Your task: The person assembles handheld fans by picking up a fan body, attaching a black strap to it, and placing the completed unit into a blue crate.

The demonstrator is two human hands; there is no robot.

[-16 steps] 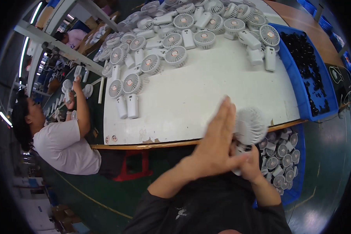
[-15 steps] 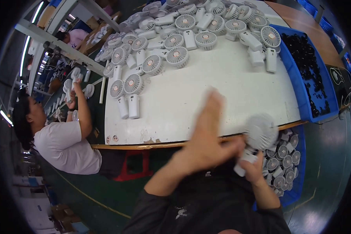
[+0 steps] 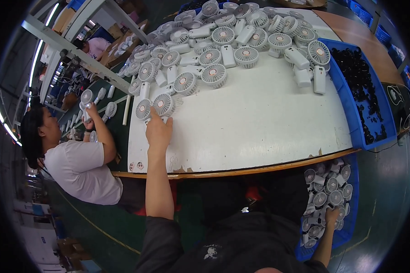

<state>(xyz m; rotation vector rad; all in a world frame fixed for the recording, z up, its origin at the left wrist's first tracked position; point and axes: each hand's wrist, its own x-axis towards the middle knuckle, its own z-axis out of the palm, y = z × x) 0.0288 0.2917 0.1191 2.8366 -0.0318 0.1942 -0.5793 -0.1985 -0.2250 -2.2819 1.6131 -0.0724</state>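
At the table's left front, my left hand (image 3: 159,132) lies over the handle of a white handheld fan (image 3: 163,105), thumb on one side and index finger on the other; the handle is hidden under the hand. A second handheld fan (image 3: 143,109) lies against it on the left. Down at the right, my right hand (image 3: 332,216) is low among the fans in a blue bin (image 3: 353,191), fingers closed on the handle of a white handheld fan (image 3: 322,214). That grip shows only in part.
Many more white fans (image 3: 223,35) are heaped along the far side of the white table (image 3: 259,118). A blue tray (image 3: 353,136) of small black parts stands at its right edge. On the left, a co-worker (image 3: 79,168) holds a fan near a metal frame (image 3: 82,50).
My left hand has gone left from mid-table to the fan pair. My right hand has carried a fan from the table's front edge down into the blue bin. The view has shifted slightly.
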